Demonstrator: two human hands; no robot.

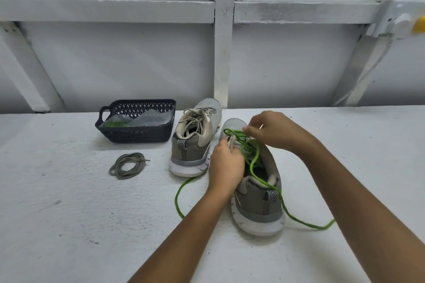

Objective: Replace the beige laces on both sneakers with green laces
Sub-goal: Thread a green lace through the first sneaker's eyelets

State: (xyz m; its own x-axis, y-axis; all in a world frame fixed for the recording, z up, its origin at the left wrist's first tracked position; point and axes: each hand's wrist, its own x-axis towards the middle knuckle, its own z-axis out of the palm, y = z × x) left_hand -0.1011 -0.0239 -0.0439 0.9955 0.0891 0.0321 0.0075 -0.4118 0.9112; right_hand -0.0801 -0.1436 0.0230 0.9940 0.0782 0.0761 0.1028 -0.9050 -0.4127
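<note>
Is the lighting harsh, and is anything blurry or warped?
Head view: soft, even light, no glare, only a faint shadow beside the near sneaker; the yellow thing at the right edge is smeared; forearms stretch toward the bottom corners, a wide-angle effect; left hand, right hand and green lace are sharp.

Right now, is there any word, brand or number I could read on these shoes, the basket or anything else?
No text can be read anywhere in this view.
near sneaker: only a zigzag pattern at the heel, no brand name.
far sneaker: the same pattern, no lettering.
basket and the plastic bag in it: no label shows.
</note>
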